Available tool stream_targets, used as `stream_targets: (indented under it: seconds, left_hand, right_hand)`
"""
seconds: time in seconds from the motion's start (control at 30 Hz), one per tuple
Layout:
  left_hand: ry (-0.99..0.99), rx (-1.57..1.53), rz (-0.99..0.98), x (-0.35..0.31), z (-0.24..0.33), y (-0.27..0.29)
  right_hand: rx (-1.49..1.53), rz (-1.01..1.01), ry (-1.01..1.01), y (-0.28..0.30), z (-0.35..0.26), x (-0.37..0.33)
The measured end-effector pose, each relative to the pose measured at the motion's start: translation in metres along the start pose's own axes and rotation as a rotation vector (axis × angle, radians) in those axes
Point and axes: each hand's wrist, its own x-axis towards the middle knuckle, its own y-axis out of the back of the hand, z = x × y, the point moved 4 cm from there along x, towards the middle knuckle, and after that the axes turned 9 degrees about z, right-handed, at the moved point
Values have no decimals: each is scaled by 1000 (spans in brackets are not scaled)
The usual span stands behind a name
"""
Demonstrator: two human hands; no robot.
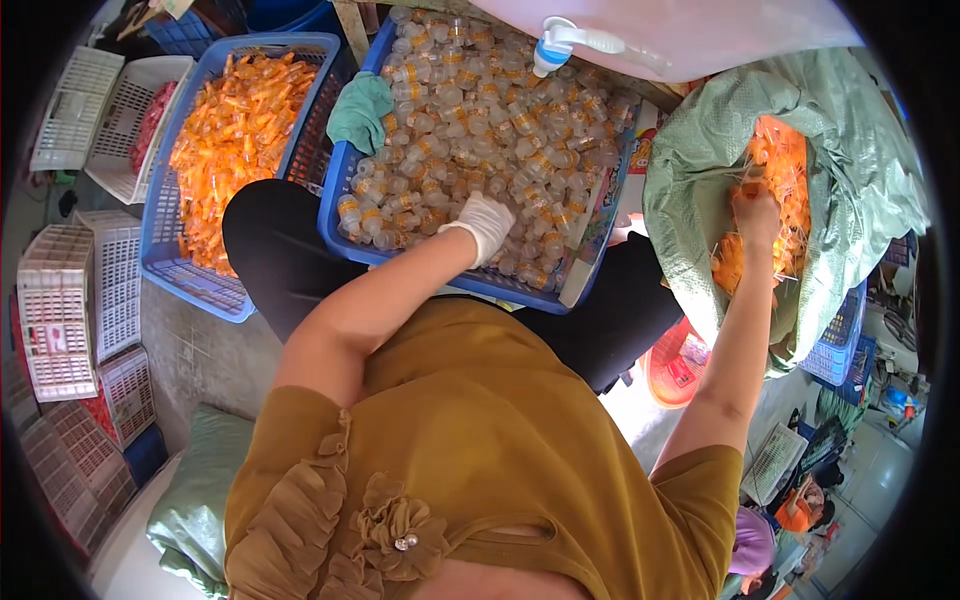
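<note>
My left hand (485, 225), in a white glove, rests with curled fingers among small clear plastic bottles (440, 120) with orange bands. They fill a blue plastic crate (330, 215) in front of my lap. What the gloved fingers grip is hidden. To the right, my bare right hand (757, 212) reaches into an open green woven sack (700, 170). Its fingers are closed against a heap of orange plastic pieces (785, 150) with thin, pale stick-like parts. Anything inside that closed hand does not show clearly.
A blue basket (155, 225) of orange-filled items stands at left. A green cloth (360, 110) hangs on the crate's rim. Above is a pale container with a white tap (565, 42). White crates (60, 320) line the left side; a red basket (668, 375) sits below the sack.
</note>
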Motion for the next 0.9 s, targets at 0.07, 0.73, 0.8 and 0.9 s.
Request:
stream_targets:
  seconds: [0.07,0.73,0.8,0.9]
  left_hand:
    - [1,52,-9,12,-2,-20]
    - [127,-1876,837,-52,-65,150]
    - [107,-1886,892,-49,-63,157]
    - [87,-1895,933,-41,-67,151]
  right_hand:
    - [18,41,52,8,1,-8]
    - [1645,-11,606,219,-235,-89]
    - [1689,-32,585,212,-252,-75]
    - [1592,-128,548,174,-271,-74]
